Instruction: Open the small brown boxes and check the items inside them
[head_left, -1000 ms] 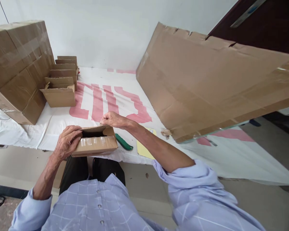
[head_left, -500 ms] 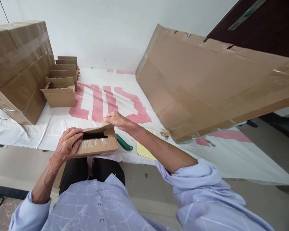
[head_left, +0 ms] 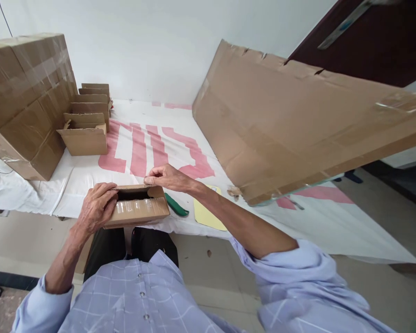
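Observation:
A small cardboard box (head_left: 142, 212) with its top open lies at the front edge of the cloth-covered table; its inside is dark. My left hand (head_left: 99, 206) wraps round the box's left end, fingers on the far upper edge and thumb on the near side. At the box's far right edge, my right hand (head_left: 164, 177) has thumb and fingers pinched together on the raised rear flap. A green cutter-like tool (head_left: 176, 206) rests just right of the box, and a yellow sheet (head_left: 208, 215) lies partly beneath my right forearm.
Several open small boxes (head_left: 85, 140) stand in a row at the back left, beside a big stack of taped cartons (head_left: 27, 111). A large cardboard panel (head_left: 298, 125) leans at the right. White cloth with red print (head_left: 138, 148) covers the table.
The box's rear flap, tilted up toward my right hand before, now sits lower. My right hand has moved slightly left and down. My left hand keeps its hold.

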The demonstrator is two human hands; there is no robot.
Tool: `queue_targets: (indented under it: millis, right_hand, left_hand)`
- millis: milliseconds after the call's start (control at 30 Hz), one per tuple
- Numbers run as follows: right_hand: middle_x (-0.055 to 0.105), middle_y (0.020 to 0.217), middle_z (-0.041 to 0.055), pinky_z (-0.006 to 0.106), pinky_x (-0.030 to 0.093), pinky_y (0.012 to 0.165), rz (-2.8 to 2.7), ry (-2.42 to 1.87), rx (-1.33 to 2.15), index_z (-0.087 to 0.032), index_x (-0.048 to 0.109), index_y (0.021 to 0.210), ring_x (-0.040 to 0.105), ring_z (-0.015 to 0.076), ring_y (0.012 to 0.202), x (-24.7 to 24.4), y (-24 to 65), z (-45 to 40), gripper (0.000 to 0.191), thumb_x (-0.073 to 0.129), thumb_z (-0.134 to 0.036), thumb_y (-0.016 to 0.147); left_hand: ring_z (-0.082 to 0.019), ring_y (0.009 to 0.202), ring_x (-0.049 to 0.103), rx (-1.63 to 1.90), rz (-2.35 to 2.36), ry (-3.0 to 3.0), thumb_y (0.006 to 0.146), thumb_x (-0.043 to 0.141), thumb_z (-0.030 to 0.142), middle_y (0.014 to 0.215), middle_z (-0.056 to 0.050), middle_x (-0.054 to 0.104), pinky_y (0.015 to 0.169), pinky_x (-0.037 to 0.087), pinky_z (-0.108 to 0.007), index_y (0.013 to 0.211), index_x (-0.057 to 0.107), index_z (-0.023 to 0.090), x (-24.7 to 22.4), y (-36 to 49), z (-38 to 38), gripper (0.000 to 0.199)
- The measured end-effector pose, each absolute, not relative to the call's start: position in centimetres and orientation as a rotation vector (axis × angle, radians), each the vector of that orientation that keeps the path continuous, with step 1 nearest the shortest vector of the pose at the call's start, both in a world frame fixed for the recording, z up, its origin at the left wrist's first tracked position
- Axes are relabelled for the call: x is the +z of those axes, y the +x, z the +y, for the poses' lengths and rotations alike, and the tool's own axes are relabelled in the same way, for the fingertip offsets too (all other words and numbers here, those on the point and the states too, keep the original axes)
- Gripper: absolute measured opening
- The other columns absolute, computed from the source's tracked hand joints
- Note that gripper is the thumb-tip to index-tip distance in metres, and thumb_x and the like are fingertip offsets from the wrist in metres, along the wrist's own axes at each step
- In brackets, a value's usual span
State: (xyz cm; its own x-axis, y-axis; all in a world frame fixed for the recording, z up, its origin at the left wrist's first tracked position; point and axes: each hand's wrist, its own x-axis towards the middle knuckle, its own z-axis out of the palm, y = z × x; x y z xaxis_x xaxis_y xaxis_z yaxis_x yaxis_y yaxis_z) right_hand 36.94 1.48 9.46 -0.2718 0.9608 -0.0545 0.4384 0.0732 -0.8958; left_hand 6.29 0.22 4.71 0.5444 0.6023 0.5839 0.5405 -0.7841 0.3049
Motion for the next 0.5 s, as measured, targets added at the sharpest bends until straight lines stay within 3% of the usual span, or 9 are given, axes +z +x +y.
queue_targets:
  millis: [167, 333, 500]
  right_hand:
    - [0.055, 0.062, -0.0012, 0.03, 0.04, 0.063, -1.614, -1.348, 0.953, -0.021, 0.055, 0.058, 0.049, 0.0142, 0.065, 8.2, 35.8, 2.2, 0.036, 0.075, -0.043, 0.078]
    - [0.05, 0.059, -0.003, 0.035, 0.056, 0.071, -0.866, -1.161, 0.783, -0.027, 0.05, 0.074, 0.051, 0.0166, 0.062, 8.2, 39.2, 4.5, 0.048, 0.072, -0.067, 0.086]
    - [0.053, 0.068, -0.0011, 0.03, 0.05, 0.066, -0.88, -1.331, 0.263, -0.027, 0.051, 0.084, 0.051, 0.016, 0.064, 7.2, 47.9, 1.6, 0.051, 0.058, -0.076, 0.095]
  left_hand:
    - [-0.031, 0.113, 0.068, 0.988, 1.014, 2.784, 0.102, 0.058, 0.021, 0.13, -0.011, 0.079, 0.088, 0.057, -0.048, 0.117, 0.077, 0.024, 5.4, 7.1, 0.6, 0.024]
    - [-0.03, 0.11, 0.068, 1.079, 0.99, 2.786, 0.104, 0.056, 0.021, 0.128, -0.011, 0.078, 0.09, 0.059, -0.047, 0.119, 0.074, 0.023, 5.3, 7.1, 1.1, 0.023]
    - [-0.033, 0.111, 0.069, 1.167, 0.972, 2.792, 0.103, 0.063, 0.028, 0.133, -0.013, 0.074, 0.097, 0.058, -0.051, 0.131, 0.07, 0.025, 5.3, 7.0, 2.8, 0.029]
